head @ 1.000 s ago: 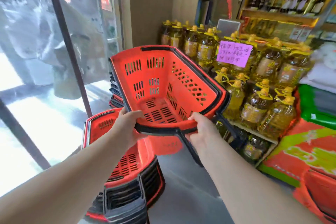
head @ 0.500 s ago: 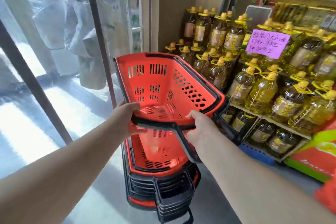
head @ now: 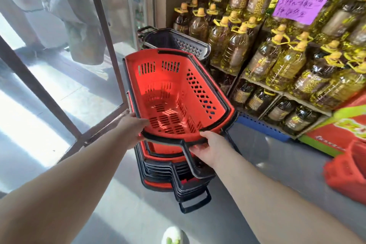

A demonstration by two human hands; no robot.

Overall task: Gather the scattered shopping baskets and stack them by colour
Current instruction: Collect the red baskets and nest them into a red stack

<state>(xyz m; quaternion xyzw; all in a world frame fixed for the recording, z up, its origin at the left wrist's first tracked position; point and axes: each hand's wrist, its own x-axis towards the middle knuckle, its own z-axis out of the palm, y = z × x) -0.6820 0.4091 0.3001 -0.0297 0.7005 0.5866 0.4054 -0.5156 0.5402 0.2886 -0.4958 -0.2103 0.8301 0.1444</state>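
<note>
I hold a red shopping basket (head: 168, 93) with a black rim by its near edge. My left hand (head: 132, 127) grips the near left corner and my right hand (head: 208, 148) grips the near right part of the rim. The basket sits low over a stack of red baskets (head: 158, 172) with black handles on the floor, partly nested into its top. Behind it stands a dark grey basket stack (head: 178, 42).
Shelves of yellow-capped oil bottles (head: 287, 61) with a purple sign (head: 301, 3) fill the right side. A glass door with a brown frame (head: 105, 31) is on the left. A red mesh bag (head: 348, 172) lies at the right edge. My shoe (head: 174, 235) shows at the bottom.
I have lowered the red basket from chest height down onto the red stack, and my view has tilted downward toward the floor.
</note>
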